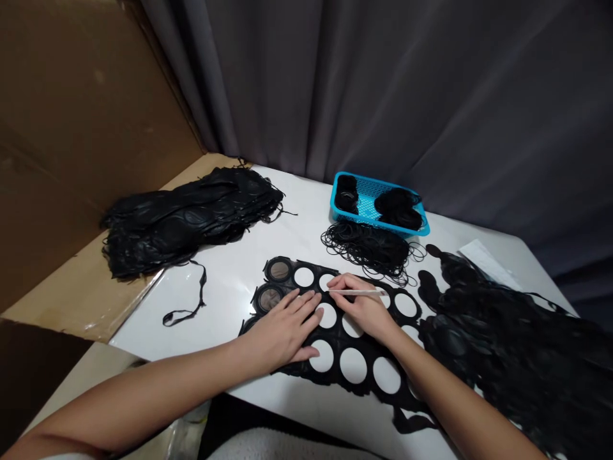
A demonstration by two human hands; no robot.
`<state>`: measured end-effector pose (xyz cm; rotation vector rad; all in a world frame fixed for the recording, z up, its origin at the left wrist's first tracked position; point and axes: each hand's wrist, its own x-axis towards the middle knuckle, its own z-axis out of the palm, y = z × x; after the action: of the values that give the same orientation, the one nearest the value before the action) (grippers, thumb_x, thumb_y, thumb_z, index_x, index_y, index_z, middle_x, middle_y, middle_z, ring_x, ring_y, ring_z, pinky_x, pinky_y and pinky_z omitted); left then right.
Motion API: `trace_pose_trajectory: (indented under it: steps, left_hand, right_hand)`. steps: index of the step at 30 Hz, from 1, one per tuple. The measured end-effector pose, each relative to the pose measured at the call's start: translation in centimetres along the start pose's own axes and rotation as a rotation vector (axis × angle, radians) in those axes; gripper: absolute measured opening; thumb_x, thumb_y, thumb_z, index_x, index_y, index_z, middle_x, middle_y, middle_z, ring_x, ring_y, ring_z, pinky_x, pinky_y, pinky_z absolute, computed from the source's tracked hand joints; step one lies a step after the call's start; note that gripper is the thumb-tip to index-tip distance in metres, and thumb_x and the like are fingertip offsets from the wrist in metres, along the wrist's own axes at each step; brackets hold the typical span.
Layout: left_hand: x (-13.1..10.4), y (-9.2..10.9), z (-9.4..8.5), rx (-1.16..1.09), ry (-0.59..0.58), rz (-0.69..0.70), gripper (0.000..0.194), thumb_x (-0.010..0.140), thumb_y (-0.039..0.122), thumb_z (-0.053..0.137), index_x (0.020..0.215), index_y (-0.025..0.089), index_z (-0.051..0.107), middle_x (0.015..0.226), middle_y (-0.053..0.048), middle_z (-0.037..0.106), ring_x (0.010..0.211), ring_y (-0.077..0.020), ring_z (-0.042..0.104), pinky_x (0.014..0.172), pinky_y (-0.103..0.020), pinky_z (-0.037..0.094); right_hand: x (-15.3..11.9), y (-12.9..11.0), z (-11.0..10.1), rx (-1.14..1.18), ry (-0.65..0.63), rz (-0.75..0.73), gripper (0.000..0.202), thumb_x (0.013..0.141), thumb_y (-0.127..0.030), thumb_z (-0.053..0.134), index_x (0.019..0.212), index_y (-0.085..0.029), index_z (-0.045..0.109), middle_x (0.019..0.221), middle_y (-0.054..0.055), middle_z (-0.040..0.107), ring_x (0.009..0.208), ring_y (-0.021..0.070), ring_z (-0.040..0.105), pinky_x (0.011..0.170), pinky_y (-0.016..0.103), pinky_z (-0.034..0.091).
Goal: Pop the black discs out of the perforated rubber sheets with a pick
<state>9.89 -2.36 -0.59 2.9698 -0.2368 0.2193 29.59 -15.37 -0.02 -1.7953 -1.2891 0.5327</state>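
Note:
A black sheet [337,338] with rows of round openings lies on the white table, most openings showing white and two at its far left corner showing a dark, brownish film. My left hand [282,329] rests on the sheet's left part, palm down with the fingers spread, and holds nothing. My right hand [361,305] is closed around a thin, pale, pen-like tool [359,292]. Its fingertips are at a white circle in the back row. What the tool's tip touches is too small to tell.
A tall stack of black sheets [186,217] lies at the back left, beside cardboard. Behind the sheet are a blue basket [366,207] and thin black rings [371,249]. Black scraps [527,358] cover the right side, near a white paper [488,262]. A black strip [201,291] lies left.

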Motion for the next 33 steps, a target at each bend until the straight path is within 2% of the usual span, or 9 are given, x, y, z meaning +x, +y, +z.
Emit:
trace_pose_trajectory:
  steps: [5, 7, 11, 14, 16, 19, 23, 27, 33]
  left_hand:
    - [-0.2, -0.1, 0.5, -0.015, -0.015, -0.010, 0.074, 0.094, 0.061, 0.058, 0.143, 0.008, 0.045, 0.154, -0.021, 0.041, 0.148, -0.0372, 0.028, 0.121, -0.057, 0.017]
    - [-0.3, -0.2, 0.7, -0.023, -0.031, -0.006, 0.073, 0.094, 0.061, 0.057, 0.144, 0.008, 0.045, 0.154, -0.021, 0.041, 0.148, -0.0386, 0.027, 0.120, -0.059, 0.016]
    - [-0.3, -0.2, 0.8, -0.065, -0.039, -0.012, 0.072, 0.095, 0.061, 0.055, 0.146, 0.010, 0.043, 0.154, -0.020, 0.041, 0.149, -0.0387, 0.025, 0.120, -0.061, 0.016]
    - [-0.2, -0.3, 0.4, -0.106, -0.038, -0.012, 0.072, 0.096, 0.060, 0.055, 0.146, 0.010, 0.042, 0.155, -0.021, 0.040, 0.149, -0.0387, 0.025, 0.120, -0.061, 0.018]
    - [-0.3, -0.3, -0.2, -0.125, -0.032, -0.019, 0.074, 0.094, 0.060, 0.058, 0.147, 0.011, 0.041, 0.155, -0.021, 0.039, 0.149, -0.0382, 0.025, 0.120, -0.060, 0.020]
    - [-0.9, -0.2, -1.1, -0.153, -0.041, -0.020, 0.073, 0.091, 0.055, 0.066, 0.145, 0.011, 0.043, 0.155, -0.022, 0.038, 0.149, -0.0362, 0.027, 0.121, -0.056, 0.023]
    - [-2.5, 0.1, -1.3, -0.163, -0.078, -0.006, 0.070, 0.091, 0.049, 0.070, 0.146, 0.015, 0.043, 0.157, -0.020, 0.036, 0.149, -0.0346, 0.029, 0.122, -0.054, 0.022]
    - [-3.5, 0.1, -0.6, -0.157, -0.072, -0.010, 0.075, 0.093, 0.049, 0.067, 0.154, 0.022, 0.035, 0.162, -0.016, 0.027, 0.151, -0.0376, 0.017, 0.121, -0.058, 0.022]
    - [-3.4, 0.0, -0.7, -0.145, -0.065, -0.021, 0.077, 0.091, 0.050, 0.069, 0.155, 0.026, 0.034, 0.163, -0.013, 0.026, 0.151, -0.0413, 0.014, 0.119, -0.062, 0.022]
  right_hand:
    - [-0.4, -0.4, 0.6, -0.430, -0.110, -0.273, 0.020, 0.094, -0.009, 0.045, 0.105, -0.019, 0.059, 0.112, 0.013, 0.068, 0.105, 0.0265, 0.060, 0.090, 0.040, 0.047]
    - [0.4, 0.1, -0.4, -0.626, -0.073, -0.312, 0.024, 0.092, -0.007, 0.043, 0.107, -0.017, 0.059, 0.109, 0.016, 0.069, 0.103, 0.0296, 0.059, 0.088, 0.043, 0.045]
    - [3.1, 2.1, -4.5, -0.802, 0.285, -0.083, 0.018, 0.095, -0.017, 0.042, 0.096, -0.018, 0.060, 0.091, 0.015, 0.069, 0.087, 0.0303, 0.059, 0.078, 0.042, 0.043]
    - [3.5, 2.5, -6.7, -0.631, 0.416, 0.064, 0.013, 0.094, -0.025, 0.046, 0.089, -0.022, 0.058, 0.093, 0.012, 0.071, 0.084, 0.0287, 0.062, 0.077, 0.040, 0.044]
    - [2.6, 1.6, -6.5, -0.388, 0.359, 0.131, 0.013, 0.093, -0.030, 0.050, 0.083, -0.024, 0.056, 0.098, 0.009, 0.074, 0.085, 0.0264, 0.065, 0.078, 0.038, 0.046]
    - [0.3, -0.7, -4.6, -0.067, 0.149, 0.187, 0.019, 0.092, -0.035, 0.055, 0.077, -0.025, 0.055, 0.100, 0.005, 0.075, 0.091, 0.0239, 0.068, 0.081, 0.035, 0.049]
    - [-2.9, -3.0, -1.0, 0.118, -0.082, 0.215, 0.018, 0.093, -0.032, 0.057, 0.076, -0.024, 0.055, 0.096, 0.002, 0.075, 0.092, 0.0220, 0.069, 0.083, 0.034, 0.051]
    - [-4.7, -3.4, 1.0, 0.109, -0.124, 0.219, 0.016, 0.093, -0.028, 0.055, 0.078, -0.024, 0.056, 0.093, 0.002, 0.073, 0.092, 0.0215, 0.068, 0.083, 0.033, 0.051]
    - [-5.0, -3.2, 1.4, 0.038, -0.104, 0.193, 0.014, 0.094, -0.027, 0.055, 0.080, -0.025, 0.058, 0.092, 0.002, 0.072, 0.092, 0.0220, 0.067, 0.083, 0.034, 0.050]
